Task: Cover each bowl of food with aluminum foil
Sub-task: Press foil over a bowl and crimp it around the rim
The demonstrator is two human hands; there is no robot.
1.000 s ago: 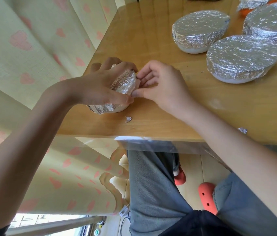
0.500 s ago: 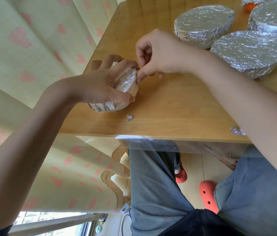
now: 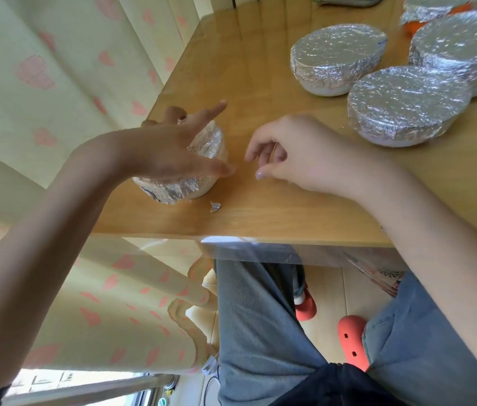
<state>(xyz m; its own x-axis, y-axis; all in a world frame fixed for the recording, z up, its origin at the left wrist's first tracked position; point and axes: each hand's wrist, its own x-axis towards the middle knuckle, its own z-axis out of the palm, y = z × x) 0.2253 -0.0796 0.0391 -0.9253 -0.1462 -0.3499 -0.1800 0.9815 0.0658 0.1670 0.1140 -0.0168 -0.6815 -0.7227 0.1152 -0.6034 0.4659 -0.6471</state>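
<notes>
Wooden table (image 3: 275,218), wide, bearing everything. Three large foil-covered bowls (image 3: 407,104) grouped at the far right. Small foil-wrapped bowl (image 3: 202,168) near the front left corner, partly under the left hand (image 3: 172,150): fingers spread and straight, thumb tip beside the bowl's rim, no clear grip on the bowl. Right hand (image 3: 298,153) just right of the bowl, apart from it, fingers loosely curled, holding nothing. Tiny foil scrap (image 3: 215,206) lying before the bowl.

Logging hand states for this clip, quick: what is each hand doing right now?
Left hand: open, fingers spread over the small foil-covered bowl, not gripping it.
Right hand: open, fingers loosely curled, holding nothing.
</notes>
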